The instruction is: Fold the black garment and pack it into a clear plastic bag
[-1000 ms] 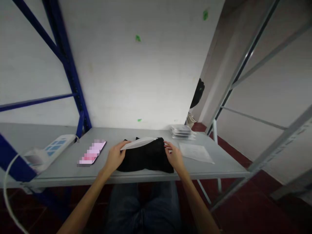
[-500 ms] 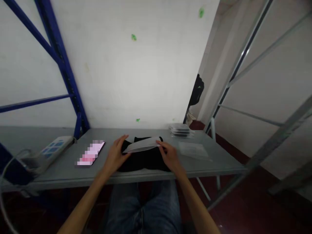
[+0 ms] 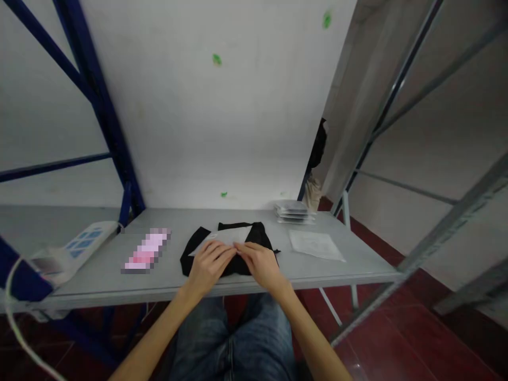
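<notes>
A black cloth garment [image 3: 264, 239] lies spread on the grey table near its front edge. On top of it rests a white sheet [image 3: 234, 234], partly covered by my hands. My left hand [image 3: 211, 264] is over the sheet's lower left part, its fingers close together and pointing inward. Beside it my right hand [image 3: 259, 262] has its fingertips pinched at the sheet's lower edge, almost touching my left fingertips. What lies under the fingers is too small to make out clearly.
On the grey table [image 3: 182, 217], a flat clear bag [image 3: 316, 245] lies right of the cloth, with a stack of packets [image 3: 294, 211] behind it. A pixelated phone [image 3: 146, 251] and a white power strip [image 3: 89, 243] are to the left. Blue and grey frame posts flank the table.
Both hands have moved inward and together over the cloth. The white sheet, earlier held raised between them, now lies flatter on the black cloth, tilted to the left.
</notes>
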The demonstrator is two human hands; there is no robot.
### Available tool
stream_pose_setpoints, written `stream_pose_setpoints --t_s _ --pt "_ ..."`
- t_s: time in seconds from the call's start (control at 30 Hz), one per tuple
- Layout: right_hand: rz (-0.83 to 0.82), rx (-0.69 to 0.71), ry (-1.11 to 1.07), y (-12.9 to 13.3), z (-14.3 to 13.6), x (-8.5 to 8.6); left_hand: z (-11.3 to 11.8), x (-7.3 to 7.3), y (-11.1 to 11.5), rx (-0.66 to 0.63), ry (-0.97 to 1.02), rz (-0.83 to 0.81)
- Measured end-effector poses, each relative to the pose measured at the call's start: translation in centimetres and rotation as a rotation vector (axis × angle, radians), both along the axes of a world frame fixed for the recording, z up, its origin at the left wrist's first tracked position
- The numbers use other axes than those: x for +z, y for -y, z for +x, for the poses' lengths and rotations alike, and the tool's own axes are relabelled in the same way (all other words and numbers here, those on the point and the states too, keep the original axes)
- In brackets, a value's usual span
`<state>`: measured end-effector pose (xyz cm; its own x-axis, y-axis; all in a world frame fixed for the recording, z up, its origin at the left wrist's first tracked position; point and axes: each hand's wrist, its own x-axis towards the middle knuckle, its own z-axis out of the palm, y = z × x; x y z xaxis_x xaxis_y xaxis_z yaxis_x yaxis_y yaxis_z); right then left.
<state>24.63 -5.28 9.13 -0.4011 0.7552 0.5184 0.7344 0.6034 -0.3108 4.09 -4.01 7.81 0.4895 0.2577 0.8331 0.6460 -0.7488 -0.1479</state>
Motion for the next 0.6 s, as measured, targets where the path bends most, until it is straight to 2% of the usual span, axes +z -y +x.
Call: stream_pose_setpoints --t_s 0.17,0.33,0.5,0.6 --pt "0.004 0.034 0.056 -0.9 1.8 0.7 -0.2 0.2 -0.3 0.032 -0.023 0.024" --pt "-0.027 0.05 -0.106 -2.2 5.6 1.0 -0.5 0.6 -0.9 0.086 0.001 0.024" --pt "-0.002 -0.029 -0.291 -2.8 10.5 1.6 -1.3 0.8 -1.2 0.122 0.027 -0.017" --pt "0.048 -0.132 -0.403 -2.6 13.7 1.9 -1.7 0.6 -1.2 0.121 0.043 -0.07"
